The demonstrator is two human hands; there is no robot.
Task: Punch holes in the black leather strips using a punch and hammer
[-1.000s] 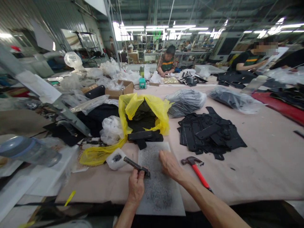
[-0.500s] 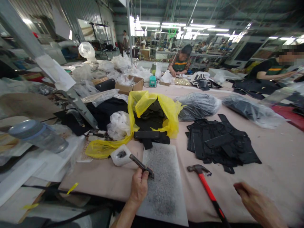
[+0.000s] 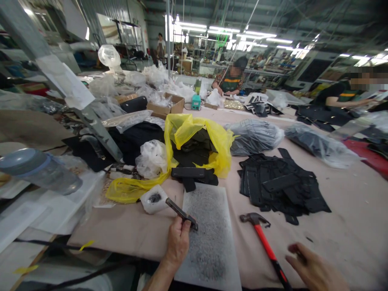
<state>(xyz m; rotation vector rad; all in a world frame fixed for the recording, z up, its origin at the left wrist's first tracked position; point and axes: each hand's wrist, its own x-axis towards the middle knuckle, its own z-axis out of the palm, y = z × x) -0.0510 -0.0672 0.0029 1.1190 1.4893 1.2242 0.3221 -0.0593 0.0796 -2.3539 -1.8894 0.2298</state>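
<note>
My left hand point(image 3: 178, 241) is closed around a dark, narrow bar-shaped metal tool point(image 3: 181, 213), perhaps a punch. It holds the tool over the pale, black-speckled board point(image 3: 209, 238). At the lower right, my right hand point(image 3: 313, 264) hovers above the table with its fingers loosely bent and apart. A small dark scrap point(image 3: 309, 239) shows just beyond its fingers. To the left of that hand lies a claw hammer point(image 3: 265, 242) with a red and black handle. A white block point(image 3: 154, 199) with a blackened hollow stands left of the tool.
Flat black pieces point(image 3: 281, 184) form a pile beyond the hammer. A yellow plastic bag point(image 3: 222, 161) with dark pieces inside stands behind the board. Clear bags point(image 3: 257, 135) lie farther back. A plastic jar point(image 3: 45, 171) and a slanted metal post point(image 3: 91, 125) are at left. Co-workers sit across the table.
My right hand has shifted left toward the hammer, and its fingers have loosened apart. The small dark scrap now shows near it. My left hand still grips the tool in nearly the same place.
</note>
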